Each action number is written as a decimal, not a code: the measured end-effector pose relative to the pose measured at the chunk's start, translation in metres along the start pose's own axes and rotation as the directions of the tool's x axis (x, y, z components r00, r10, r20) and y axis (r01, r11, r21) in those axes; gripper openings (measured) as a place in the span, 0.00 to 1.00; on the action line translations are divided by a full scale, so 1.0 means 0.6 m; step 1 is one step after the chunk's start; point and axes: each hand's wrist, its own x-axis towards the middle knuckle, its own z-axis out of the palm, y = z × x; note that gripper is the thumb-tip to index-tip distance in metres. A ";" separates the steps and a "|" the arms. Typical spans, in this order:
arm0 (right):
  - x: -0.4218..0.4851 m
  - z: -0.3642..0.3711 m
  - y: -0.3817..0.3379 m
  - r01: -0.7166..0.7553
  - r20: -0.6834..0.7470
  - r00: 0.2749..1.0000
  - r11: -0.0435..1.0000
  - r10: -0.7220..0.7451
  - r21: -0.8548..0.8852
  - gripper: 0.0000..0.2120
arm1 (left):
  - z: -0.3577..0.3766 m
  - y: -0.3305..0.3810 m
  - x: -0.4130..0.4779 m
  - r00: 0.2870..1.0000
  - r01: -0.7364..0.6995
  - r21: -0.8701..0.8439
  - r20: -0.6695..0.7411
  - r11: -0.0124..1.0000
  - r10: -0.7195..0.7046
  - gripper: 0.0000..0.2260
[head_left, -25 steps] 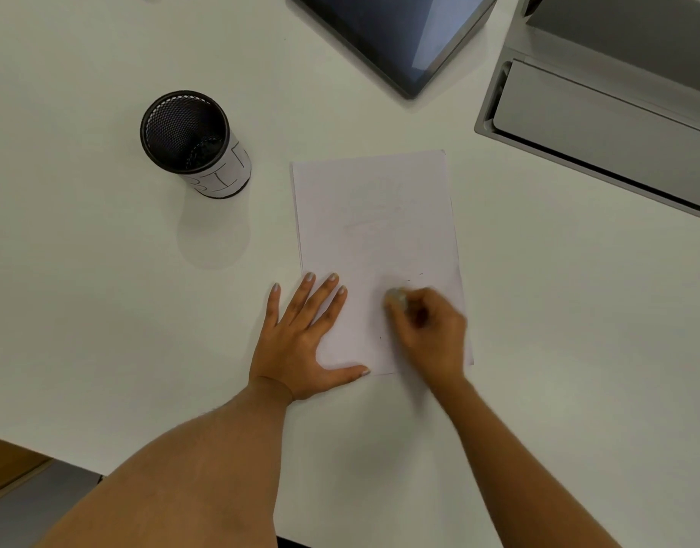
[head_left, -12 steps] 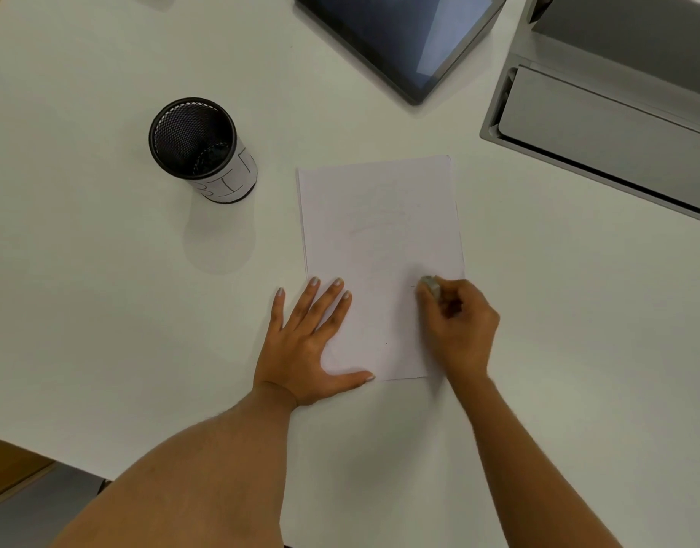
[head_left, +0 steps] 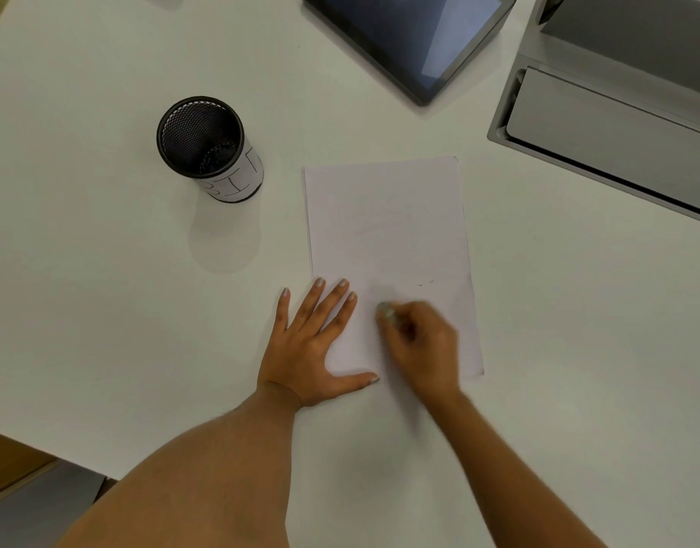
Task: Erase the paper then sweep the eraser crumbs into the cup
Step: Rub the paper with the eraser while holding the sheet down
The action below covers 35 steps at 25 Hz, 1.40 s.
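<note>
A white sheet of paper [head_left: 387, 231] lies flat in the middle of the white table, with faint pencil traces and two tiny dark crumbs near its right side. My left hand [head_left: 312, 342] is spread flat on the sheet's lower left corner, pinning it down. My right hand [head_left: 421, 342] is closed on a small pale eraser [head_left: 385, 310], pressing it on the lower part of the sheet; it is motion-blurred. A black mesh cup [head_left: 206, 146] with a white paper label stands upright to the upper left of the sheet, apart from it.
A dark tablet [head_left: 415, 37] lies at the far edge, above the sheet. A grey metal tray-like unit [head_left: 609, 124] fills the upper right. The table's near left edge [head_left: 43, 452] runs diagonally at lower left.
My right hand with the eraser slid right across the sheet, then came back left toward my left hand. The left hand stayed flat on the paper.
</note>
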 end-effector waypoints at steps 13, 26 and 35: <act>-0.057 0.028 -0.027 0.133 0.228 0.964 0.990 -0.139 0.041 0.10 | 0.002 -0.003 -0.001 1.000 -0.010 -0.021 0.005 1.000 0.010 0.42; -0.008 0.017 0.017 -0.082 -0.191 0.974 0.975 0.123 0.206 0.07 | -0.005 0.004 0.003 0.986 0.138 0.012 0.089 0.990 -0.138 0.53; -0.026 0.023 0.010 0.270 0.054 0.961 0.963 -0.270 0.012 0.04 | 0.000 0.003 0.000 0.998 0.059 0.017 0.014 0.998 -0.059 0.47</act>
